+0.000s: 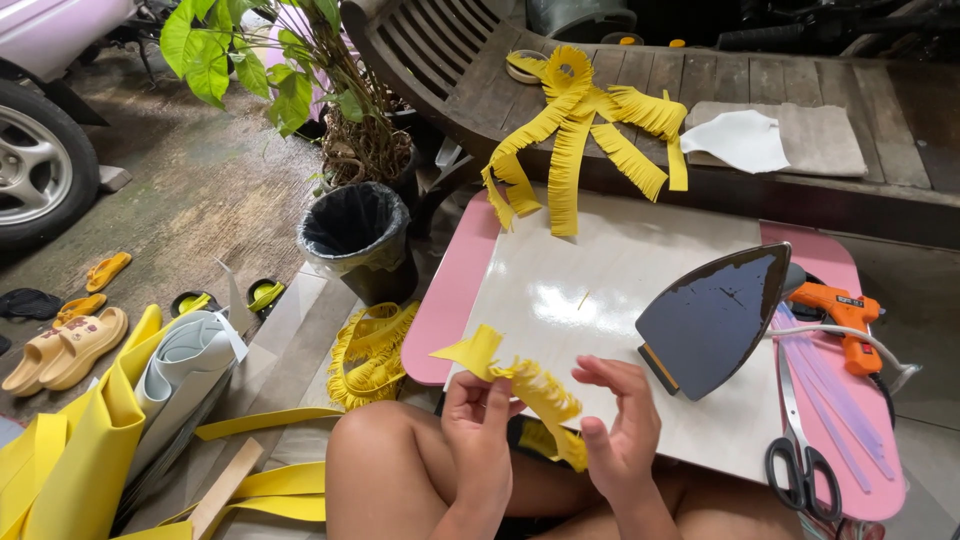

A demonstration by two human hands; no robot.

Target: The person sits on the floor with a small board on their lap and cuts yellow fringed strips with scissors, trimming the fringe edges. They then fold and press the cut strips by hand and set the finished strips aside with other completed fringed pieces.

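Note:
My left hand [478, 425] pinches one end of a yellow fringed foam strip [530, 385] near the front edge of a white board [600, 290]. My right hand [620, 420] holds the same strip a little further along, fingers curled around its fringe. The strip's far end sticks up to the left and its lower end hangs between my hands. Just right of my right hand a clothes iron [715, 318] stands tilted with its dark soleplate facing up. My bare knees fill the bottom of the view.
The board lies on a pink low table [450, 300]. Scissors [800, 455], an orange glue gun [845, 320] and purple sticks lie at its right. More fringed yellow strips [580, 120] hang off a wooden bench [760, 85]. A black bin [360, 235], foam rolls [150, 390] and sandals sit left.

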